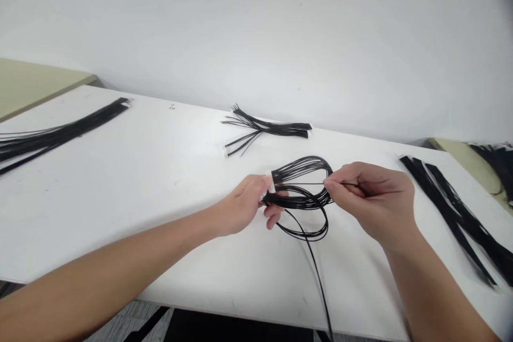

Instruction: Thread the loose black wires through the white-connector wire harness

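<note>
My left hand point(248, 200) grips the white connector point(270, 181) of a black wire harness point(304, 202) above the table. From the connector the wires loop round to the right and back. My right hand point(371, 195) pinches a single black wire point(306, 184) between thumb and forefinger, and that wire runs straight from the connector to the fingertips. A loose wire point(315, 262) hangs from the harness toward the table's front edge. The left fingers partly hide the connector's rear.
On the white table point(192, 256), a smaller wire bundle point(272, 128) with white connectors lies near the back. More black wire bundles lie at the left point(68, 132) and right point(460, 219). A white wall point(256, 37) stands behind the table.
</note>
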{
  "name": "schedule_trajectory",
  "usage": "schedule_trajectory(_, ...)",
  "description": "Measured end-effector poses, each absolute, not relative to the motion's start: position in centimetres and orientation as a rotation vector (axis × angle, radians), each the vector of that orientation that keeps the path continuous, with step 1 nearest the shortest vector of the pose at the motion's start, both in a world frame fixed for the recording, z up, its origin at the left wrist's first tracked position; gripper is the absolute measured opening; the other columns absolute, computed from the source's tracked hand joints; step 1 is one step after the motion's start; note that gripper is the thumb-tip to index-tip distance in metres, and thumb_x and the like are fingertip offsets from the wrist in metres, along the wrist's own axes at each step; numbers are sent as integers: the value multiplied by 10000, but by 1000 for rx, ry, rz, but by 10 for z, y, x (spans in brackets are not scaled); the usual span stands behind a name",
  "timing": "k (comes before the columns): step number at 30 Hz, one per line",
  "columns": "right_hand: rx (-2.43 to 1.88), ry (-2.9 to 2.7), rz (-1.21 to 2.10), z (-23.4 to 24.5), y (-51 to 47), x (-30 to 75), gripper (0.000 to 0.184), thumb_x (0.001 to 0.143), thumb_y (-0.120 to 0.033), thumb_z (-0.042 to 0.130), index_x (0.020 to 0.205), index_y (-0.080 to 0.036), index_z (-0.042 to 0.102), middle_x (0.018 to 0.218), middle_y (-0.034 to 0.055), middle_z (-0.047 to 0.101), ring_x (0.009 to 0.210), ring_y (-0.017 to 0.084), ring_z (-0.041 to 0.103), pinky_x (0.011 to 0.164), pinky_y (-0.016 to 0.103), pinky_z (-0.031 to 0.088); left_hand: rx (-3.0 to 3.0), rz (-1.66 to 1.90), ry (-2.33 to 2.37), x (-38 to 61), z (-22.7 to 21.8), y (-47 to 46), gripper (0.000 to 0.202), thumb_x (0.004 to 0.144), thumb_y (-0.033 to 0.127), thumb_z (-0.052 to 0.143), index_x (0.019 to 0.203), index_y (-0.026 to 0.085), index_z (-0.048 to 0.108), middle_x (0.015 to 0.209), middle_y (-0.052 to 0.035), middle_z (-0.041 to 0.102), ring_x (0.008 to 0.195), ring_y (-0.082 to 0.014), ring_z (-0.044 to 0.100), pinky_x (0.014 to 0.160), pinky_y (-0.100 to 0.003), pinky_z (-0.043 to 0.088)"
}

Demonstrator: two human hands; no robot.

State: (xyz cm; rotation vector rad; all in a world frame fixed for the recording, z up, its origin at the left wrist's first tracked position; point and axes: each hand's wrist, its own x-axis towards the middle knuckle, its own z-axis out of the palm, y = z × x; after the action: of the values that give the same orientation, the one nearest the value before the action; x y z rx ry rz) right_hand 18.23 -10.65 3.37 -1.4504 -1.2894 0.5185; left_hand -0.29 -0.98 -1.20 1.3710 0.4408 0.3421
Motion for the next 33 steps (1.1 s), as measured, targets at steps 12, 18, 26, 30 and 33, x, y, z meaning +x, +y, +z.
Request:
schedule_trajectory(12,-1523,-1567,509,31,-102,182,106,774,-126,604,696,-197,615,547,-39,472,489,74,371,436,225,312,1443,298,428,-3,-10,-8,385,942,332,228,668,172,447,522,45,424,516,-103,473,619,-271,340)
schedule_trajectory(18,-1368,-1685,452,22,-98,175,75,805,-153,633,803,-217,671,699,-4,649,578,95,521,476,227,408,1525,257,366,-2,-12,-7,454,943,326,203,564,169,396,531,13,478,549,-111,465,653,-267,359)
schedule_trajectory(26,-1394,-1635,504,17,-99,167,106,813,-129,599,781,-207,663,702,7,640,587,105,529,472,237,413,1511,246,371,-2,-13,-8,443,941,337,200,583,172,401,531,24,427,538,-117,477,673,-275,371)
schedule_trajectory(30,-1413,-1626,531,16,-98,167,106,816,-129,597,769,-202,658,701,8,633,581,103,519,475,239,416,1494,240,371,-2,-15,-9,449,942,364,202,589,172,403,530,19,434,530,-118,460,651,-278,365)
schedule_trajectory(33,-1404,-1611,517,16,-99,168,79,810,-142,617,792,-208,656,709,5,629,587,103,527,476,234,426,1428,240,398,-1,-14,-9,438,945,348,214,599,169,412,528,31,424,514,-107,468,653,-276,366)
